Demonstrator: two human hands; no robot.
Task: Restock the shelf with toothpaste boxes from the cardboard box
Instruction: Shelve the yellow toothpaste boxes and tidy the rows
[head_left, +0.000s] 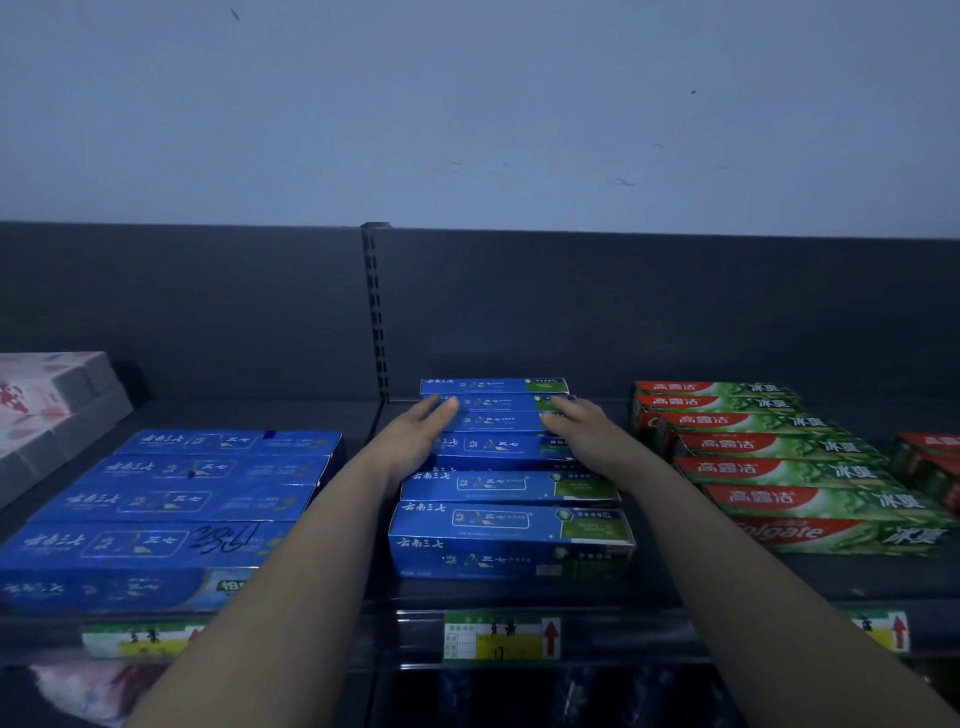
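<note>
Now the shelf (260, 413) carries three groups of toothpaste. At the left lies a wide block of blue boxes (182, 493), at the right a row of green Colgate boxes (789, 467), and between them the blue-and-green toothpaste boxes (509, 525), lined from the front edge far toward the back. Our left hand (415, 434) and our right hand (579, 423) press with straight fingers (445, 406) against the two ends of its rear boxes, curled around nothing. The cardboard box is not in view. We judge this row almost full; mostly straightening remains.
</note>
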